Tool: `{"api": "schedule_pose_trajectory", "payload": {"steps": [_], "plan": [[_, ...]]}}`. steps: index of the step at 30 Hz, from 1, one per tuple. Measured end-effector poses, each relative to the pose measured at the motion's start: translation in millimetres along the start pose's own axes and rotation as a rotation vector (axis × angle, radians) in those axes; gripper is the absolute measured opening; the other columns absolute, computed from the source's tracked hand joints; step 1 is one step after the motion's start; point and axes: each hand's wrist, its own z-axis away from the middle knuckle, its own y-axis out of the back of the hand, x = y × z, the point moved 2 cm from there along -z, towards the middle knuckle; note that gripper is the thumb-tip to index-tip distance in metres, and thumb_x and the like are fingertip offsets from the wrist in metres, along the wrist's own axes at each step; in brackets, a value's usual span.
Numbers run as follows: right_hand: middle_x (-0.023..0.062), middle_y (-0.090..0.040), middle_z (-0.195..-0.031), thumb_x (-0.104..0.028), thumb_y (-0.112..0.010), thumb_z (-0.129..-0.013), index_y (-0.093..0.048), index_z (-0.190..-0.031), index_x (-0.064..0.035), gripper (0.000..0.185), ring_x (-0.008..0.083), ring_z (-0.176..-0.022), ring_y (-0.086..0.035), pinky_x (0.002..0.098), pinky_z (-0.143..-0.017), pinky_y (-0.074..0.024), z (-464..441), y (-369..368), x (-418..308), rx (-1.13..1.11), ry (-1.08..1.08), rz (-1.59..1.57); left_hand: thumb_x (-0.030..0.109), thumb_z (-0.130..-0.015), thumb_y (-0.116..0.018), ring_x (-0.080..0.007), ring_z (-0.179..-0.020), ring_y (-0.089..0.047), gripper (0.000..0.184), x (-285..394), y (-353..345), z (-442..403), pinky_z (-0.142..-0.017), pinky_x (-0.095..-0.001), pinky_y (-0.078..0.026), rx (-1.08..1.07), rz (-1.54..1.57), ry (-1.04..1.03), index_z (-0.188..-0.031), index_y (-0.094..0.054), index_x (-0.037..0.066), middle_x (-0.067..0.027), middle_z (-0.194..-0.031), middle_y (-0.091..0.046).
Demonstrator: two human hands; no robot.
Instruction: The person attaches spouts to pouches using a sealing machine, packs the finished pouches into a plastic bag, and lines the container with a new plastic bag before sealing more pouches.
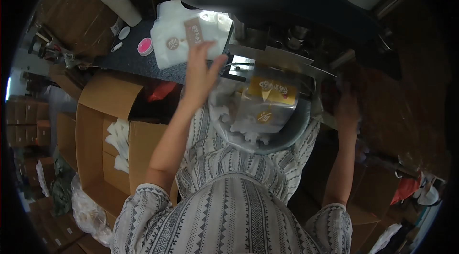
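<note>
The left hand [197,76] is held with thumb and fingers spread, nothing seen gripped; the stack of printed plastic pouches [167,53] is placed toward eleven o'clock, beside it, and is nearer to it than to the right hand [348,108]. A gold-labelled pouch [272,98] is seen over the basin [304,127], its long axis angled one to seven o'clock. The right hand is blurred; its grip cannot be told.

we saw a white tapered tube [119,4] on the dark benchtop [136,64], with a small white disc [124,32] and a round pink-topped tub [145,46] near it. at the far left we had stacked cartons [27,120], and lower down, crumpled clear plastic [88,211] lay beside dark green sheeting [61,187].
</note>
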Motion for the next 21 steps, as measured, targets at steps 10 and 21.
{"api": "schedule_pose_trajectory", "payload": {"steps": [10, 21], "plan": [[0.0249, -0.062, -0.099, -0.002, -0.055, -0.081, -0.058, -0.108, -0.0029, 0.027, 0.0414, -0.094, -0.060, 0.0467, -0.077, -0.0491, 3.1, 18.8, -16.1, -0.170, 0.112, -0.067, 0.016, -0.081, -0.063, -0.0254, -0.113, -0.051, 0.048, -18.6, 16.2, 56.6, -0.099, -0.0497, -0.027, 0.043, -0.669, -0.251, -0.125, -0.049, 0.010, -0.0072, -0.124, -0.054], [0.0121, -0.067, -0.093, -0.001, -0.061, -0.083, -0.064, -0.106, -0.0039, 0.024, 0.0273, -0.083, -0.065, 0.0312, -0.068, -0.0520, 22.4, 89.9, -103.6, -0.445, 0.078, -0.806, 0.002, -0.080, -0.063, -0.0338, -0.075, -0.061, 0.011, 40.5, 38.9, 78.6, -0.062, -0.0386, -0.049, 0.047, -0.189, -0.170, -0.090, -0.064, 0.003, -0.0135, -0.086, -0.063]]}}
